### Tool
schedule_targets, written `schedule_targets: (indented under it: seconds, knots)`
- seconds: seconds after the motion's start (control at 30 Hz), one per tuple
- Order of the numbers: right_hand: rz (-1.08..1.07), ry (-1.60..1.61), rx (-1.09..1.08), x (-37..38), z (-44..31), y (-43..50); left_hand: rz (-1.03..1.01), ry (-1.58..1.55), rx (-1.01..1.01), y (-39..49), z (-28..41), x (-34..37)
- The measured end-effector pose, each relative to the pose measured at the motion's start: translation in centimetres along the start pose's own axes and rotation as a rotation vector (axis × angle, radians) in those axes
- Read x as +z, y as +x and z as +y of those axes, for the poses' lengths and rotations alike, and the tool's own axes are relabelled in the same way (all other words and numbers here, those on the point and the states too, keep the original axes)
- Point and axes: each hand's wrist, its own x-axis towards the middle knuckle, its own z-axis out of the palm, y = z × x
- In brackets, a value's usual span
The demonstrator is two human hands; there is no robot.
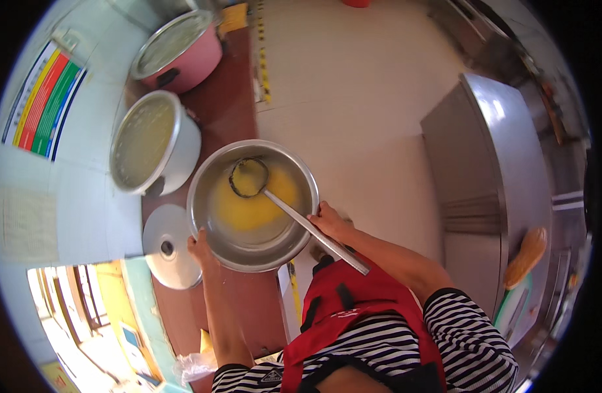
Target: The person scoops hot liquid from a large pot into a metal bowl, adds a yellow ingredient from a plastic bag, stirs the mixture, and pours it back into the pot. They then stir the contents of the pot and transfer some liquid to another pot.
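Note:
A wide stainless steel basin (254, 255) is held up between both hands, over the edge of the dark red counter. My left hand (201, 247) grips its rim at the lower left, and my right hand (329, 222) grips the rim at the right. Yellow contents in cloudy liquid (247, 211) lie in the basin. A round-headed skimmer or strainer (310, 228) rests in it, its wire-rimmed head inside and its long metal handle crossing the rim beside my right hand, towards the red apron. Whether my right fingers also touch the handle cannot be told.
On the red counter (232, 103) stand a white pot of cloudy liquid (185, 152) and a pink lidded pot (197, 61). A round metal lid (158, 265) lies nearby, with a plastic bag (195, 367) below. Across the floor, a steel table (519, 167) bears a butternut squash (527, 258) and a green-edged item.

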Motion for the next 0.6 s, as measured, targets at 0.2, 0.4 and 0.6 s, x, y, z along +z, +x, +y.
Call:
schedule_targets:
  seconds: [0.2, 0.4, 0.6]
  knots:
    - [0.222, 0.017, 0.024, -4.6, 2.4, -7.0, -0.277, 0.022, 0.011, -3.8, 2.9, 4.0]
    - [0.454, 0.113, 0.106, -6.1, 3.4, -16.5, -0.617, 0.029, 0.058, -8.4, 7.1, 8.1]
    - [0.648, 0.248, 0.221, -10.2, 6.3, -26.1, -0.911, 0.069, 0.112, -17.8, 9.7, 14.7]
